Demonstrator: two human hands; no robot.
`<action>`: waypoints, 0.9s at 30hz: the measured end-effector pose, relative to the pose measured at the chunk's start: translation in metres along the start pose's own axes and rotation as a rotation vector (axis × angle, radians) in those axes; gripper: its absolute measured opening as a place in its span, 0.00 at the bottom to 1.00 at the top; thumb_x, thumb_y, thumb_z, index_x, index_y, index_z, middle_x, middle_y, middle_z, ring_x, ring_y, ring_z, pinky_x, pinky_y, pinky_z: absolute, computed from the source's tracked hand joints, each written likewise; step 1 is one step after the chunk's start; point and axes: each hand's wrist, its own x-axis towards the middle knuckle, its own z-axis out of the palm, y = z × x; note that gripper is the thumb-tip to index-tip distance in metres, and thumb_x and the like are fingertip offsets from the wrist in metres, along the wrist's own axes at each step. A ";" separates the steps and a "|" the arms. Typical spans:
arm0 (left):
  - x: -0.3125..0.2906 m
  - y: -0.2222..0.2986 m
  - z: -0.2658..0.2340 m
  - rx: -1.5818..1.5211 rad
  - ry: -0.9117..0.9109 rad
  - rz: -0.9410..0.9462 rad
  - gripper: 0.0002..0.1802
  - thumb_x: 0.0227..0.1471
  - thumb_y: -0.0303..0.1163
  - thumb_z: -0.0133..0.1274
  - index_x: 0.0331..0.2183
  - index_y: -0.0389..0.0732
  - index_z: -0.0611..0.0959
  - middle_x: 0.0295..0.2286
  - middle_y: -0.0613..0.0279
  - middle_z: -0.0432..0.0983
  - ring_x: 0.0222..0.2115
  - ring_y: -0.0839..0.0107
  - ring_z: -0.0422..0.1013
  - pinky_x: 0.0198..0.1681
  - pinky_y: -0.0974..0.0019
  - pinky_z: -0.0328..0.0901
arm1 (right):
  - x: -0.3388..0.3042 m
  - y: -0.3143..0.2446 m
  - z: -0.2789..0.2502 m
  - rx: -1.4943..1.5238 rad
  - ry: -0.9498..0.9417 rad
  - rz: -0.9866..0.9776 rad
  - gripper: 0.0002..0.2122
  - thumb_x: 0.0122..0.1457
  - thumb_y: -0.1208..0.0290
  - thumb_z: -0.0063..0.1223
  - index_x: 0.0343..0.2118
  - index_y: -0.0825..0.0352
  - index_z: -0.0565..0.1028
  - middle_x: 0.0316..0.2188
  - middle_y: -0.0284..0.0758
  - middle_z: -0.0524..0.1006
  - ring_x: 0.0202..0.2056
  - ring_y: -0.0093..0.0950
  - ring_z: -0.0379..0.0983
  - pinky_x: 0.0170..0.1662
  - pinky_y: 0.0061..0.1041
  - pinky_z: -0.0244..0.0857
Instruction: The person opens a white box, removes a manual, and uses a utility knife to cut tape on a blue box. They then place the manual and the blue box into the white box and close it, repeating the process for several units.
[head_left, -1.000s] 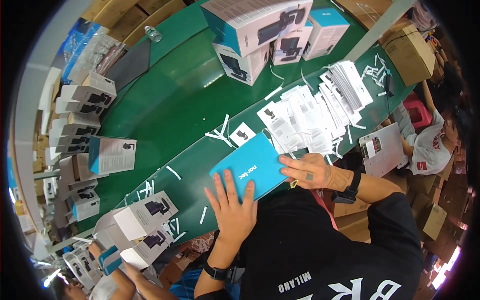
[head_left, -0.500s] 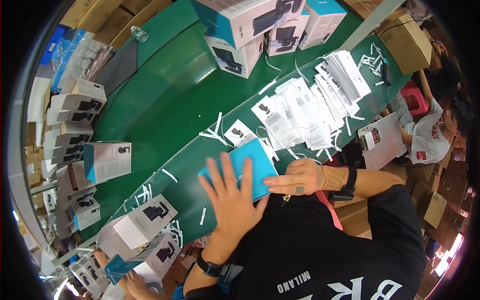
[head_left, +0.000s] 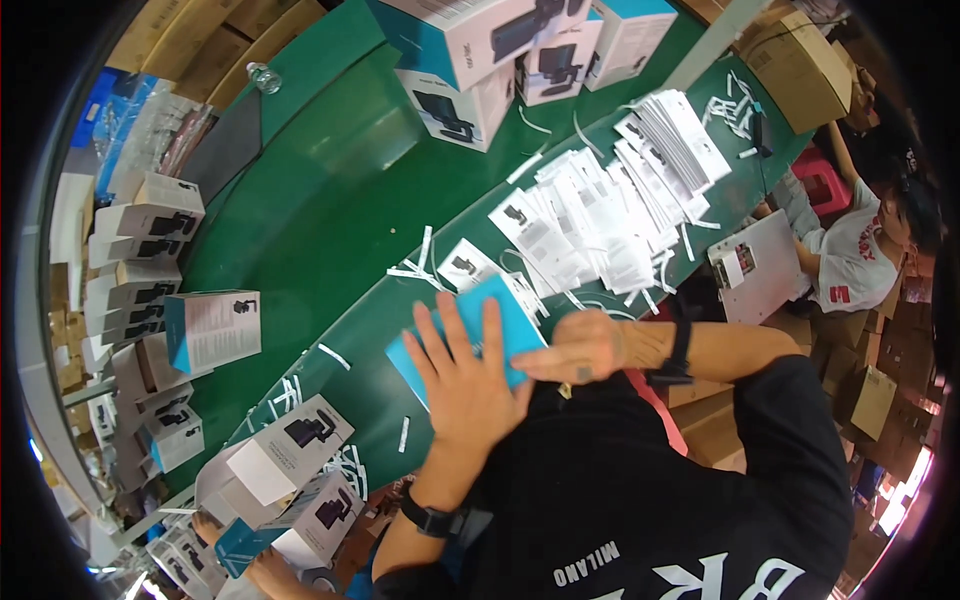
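A carton with a blue face (head_left: 507,290) is under both my hands at the front edge of the green table. My left hand (head_left: 463,380) lies flat on that face, fingers spread. From the right, my right hand (head_left: 585,348) reaches the carton's near right edge, its index finger stretched onto the blue face and its other fingers curled. Whether its thumb grips the carton's side is hidden. Just beyond the carton lies a small white printed card (head_left: 466,265). To its right, a spread of white printed leaflets (head_left: 570,215) runs into a neater stack (head_left: 690,140).
Printed cartons (head_left: 460,105) stand at the far side, and more (head_left: 215,330) line the left. Paper strips (head_left: 425,255) lie scattered on the green table (head_left: 330,240). Another person's hands hold an open carton (head_left: 290,450) at lower left. A seated person (head_left: 860,255) is at right.
My right index finger has shifted slightly left over the blue face. The left hand stays spread on the carton. The whole view has shifted a little.
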 end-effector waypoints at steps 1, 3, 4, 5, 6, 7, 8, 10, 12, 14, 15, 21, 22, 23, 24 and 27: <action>-0.002 0.003 0.000 0.004 0.002 0.003 0.55 0.43 0.52 0.65 0.66 0.39 0.62 0.66 0.30 0.45 0.66 0.26 0.42 0.65 0.27 0.39 | 0.000 -0.001 -0.001 0.013 -0.001 -0.033 0.09 0.53 0.78 0.63 0.39 0.68 0.83 0.52 0.37 0.81 0.16 0.17 0.64 0.18 0.19 0.58; -0.004 0.005 0.003 0.012 0.022 0.019 0.56 0.43 0.52 0.65 0.67 0.37 0.60 0.67 0.30 0.44 0.67 0.27 0.42 0.65 0.27 0.39 | -0.002 -0.007 -0.006 -0.010 -0.004 -0.004 0.10 0.53 0.78 0.62 0.39 0.67 0.83 0.53 0.36 0.80 0.17 0.18 0.66 0.19 0.20 0.61; -0.007 0.006 0.005 0.012 0.030 0.033 0.57 0.43 0.52 0.65 0.67 0.36 0.59 0.67 0.30 0.43 0.67 0.29 0.41 0.65 0.27 0.38 | -0.004 -0.014 -0.007 -0.026 -0.010 0.037 0.11 0.53 0.79 0.61 0.40 0.66 0.83 0.53 0.35 0.80 0.17 0.20 0.69 0.20 0.21 0.64; -0.012 0.009 0.006 0.008 0.032 0.044 0.58 0.44 0.51 0.65 0.67 0.35 0.57 0.67 0.30 0.42 0.68 0.30 0.41 0.66 0.28 0.38 | -0.005 -0.022 -0.009 -0.036 -0.019 0.085 0.12 0.53 0.79 0.60 0.41 0.64 0.83 0.54 0.34 0.79 0.18 0.21 0.71 0.21 0.21 0.67; -0.013 0.008 0.004 0.017 0.037 0.049 0.58 0.44 0.51 0.65 0.67 0.35 0.57 0.67 0.30 0.42 0.68 0.30 0.41 0.66 0.28 0.38 | -0.004 -0.023 -0.011 -0.042 -0.010 0.080 0.12 0.53 0.79 0.60 0.41 0.64 0.83 0.54 0.34 0.79 0.18 0.21 0.71 0.21 0.21 0.67; -0.012 0.005 0.002 0.001 0.009 0.060 0.58 0.44 0.52 0.65 0.68 0.35 0.57 0.67 0.30 0.42 0.68 0.32 0.41 0.66 0.29 0.38 | -0.003 -0.022 -0.013 -0.031 -0.047 0.096 0.12 0.53 0.79 0.60 0.42 0.64 0.82 0.54 0.34 0.79 0.18 0.22 0.72 0.22 0.22 0.68; -0.006 0.002 -0.003 -0.013 -0.012 0.067 0.58 0.45 0.52 0.65 0.68 0.35 0.56 0.67 0.30 0.41 0.68 0.33 0.41 0.67 0.30 0.38 | 0.001 -0.016 -0.017 -0.021 -0.085 0.105 0.13 0.53 0.78 0.61 0.42 0.64 0.82 0.54 0.35 0.79 0.19 0.23 0.73 0.22 0.23 0.69; -0.004 -0.004 -0.014 -0.016 -0.023 0.076 0.58 0.45 0.52 0.65 0.68 0.35 0.56 0.67 0.30 0.41 0.68 0.34 0.41 0.67 0.31 0.38 | 0.010 -0.014 -0.022 -0.018 -0.117 0.103 0.13 0.52 0.78 0.61 0.43 0.64 0.81 0.54 0.35 0.79 0.19 0.24 0.74 0.22 0.23 0.69; -0.004 -0.010 -0.021 -0.188 -0.017 0.090 0.58 0.48 0.52 0.64 0.68 0.35 0.54 0.68 0.31 0.41 0.69 0.37 0.41 0.68 0.35 0.39 | 0.015 -0.018 -0.022 0.079 -0.056 0.211 0.13 0.53 0.76 0.63 0.43 0.64 0.81 0.52 0.37 0.80 0.20 0.25 0.74 0.23 0.23 0.68; -0.006 -0.025 -0.024 -0.275 -0.011 0.102 0.57 0.49 0.51 0.63 0.69 0.35 0.53 0.68 0.32 0.42 0.69 0.38 0.41 0.69 0.37 0.39 | 0.022 -0.014 -0.020 0.125 -0.028 0.263 0.13 0.53 0.75 0.64 0.43 0.65 0.80 0.51 0.38 0.81 0.21 0.25 0.75 0.24 0.23 0.68; -0.015 -0.038 -0.020 -0.215 0.088 0.008 0.57 0.50 0.51 0.63 0.69 0.34 0.52 0.68 0.34 0.42 0.69 0.41 0.42 0.69 0.40 0.40 | 0.031 -0.013 -0.014 0.140 0.048 0.333 0.13 0.54 0.75 0.64 0.43 0.65 0.80 0.51 0.38 0.81 0.23 0.26 0.76 0.26 0.23 0.69; -0.026 -0.062 0.033 -1.164 0.351 -0.632 0.53 0.56 0.46 0.58 0.70 0.36 0.48 0.69 0.45 0.48 0.69 0.52 0.46 0.70 0.53 0.43 | 0.057 0.008 0.013 0.470 0.469 1.111 0.08 0.60 0.70 0.60 0.40 0.66 0.79 0.46 0.38 0.82 0.30 0.23 0.78 0.31 0.23 0.70; -0.028 -0.059 0.039 -1.576 0.243 -0.732 0.52 0.58 0.46 0.57 0.70 0.37 0.47 0.69 0.46 0.48 0.69 0.54 0.47 0.70 0.55 0.42 | 0.056 0.017 0.014 0.487 0.460 1.109 0.08 0.60 0.70 0.60 0.40 0.66 0.79 0.46 0.38 0.82 0.30 0.23 0.78 0.31 0.23 0.70; -0.031 -0.057 0.047 -1.575 0.256 -0.750 0.52 0.58 0.46 0.57 0.70 0.37 0.47 0.69 0.46 0.48 0.69 0.54 0.47 0.70 0.55 0.42 | 0.052 0.032 0.009 0.714 0.500 1.278 0.08 0.62 0.70 0.59 0.41 0.67 0.79 0.42 0.37 0.83 0.30 0.21 0.77 0.30 0.21 0.69; -0.033 -0.057 0.055 -1.596 0.298 -0.708 0.50 0.60 0.46 0.54 0.70 0.38 0.47 0.69 0.45 0.46 0.69 0.54 0.46 0.70 0.55 0.42 | 0.051 0.047 0.006 0.947 0.533 1.442 0.08 0.63 0.69 0.57 0.41 0.67 0.79 0.38 0.36 0.83 0.29 0.18 0.76 0.29 0.19 0.68; -0.028 -0.061 0.065 -1.651 0.371 -0.618 0.45 0.63 0.44 0.49 0.71 0.41 0.46 0.69 0.42 0.42 0.70 0.54 0.42 0.70 0.55 0.41 | 0.050 0.081 -0.008 0.856 0.320 1.451 0.08 0.63 0.67 0.58 0.40 0.65 0.79 0.31 0.31 0.80 0.23 0.15 0.69 0.24 0.19 0.60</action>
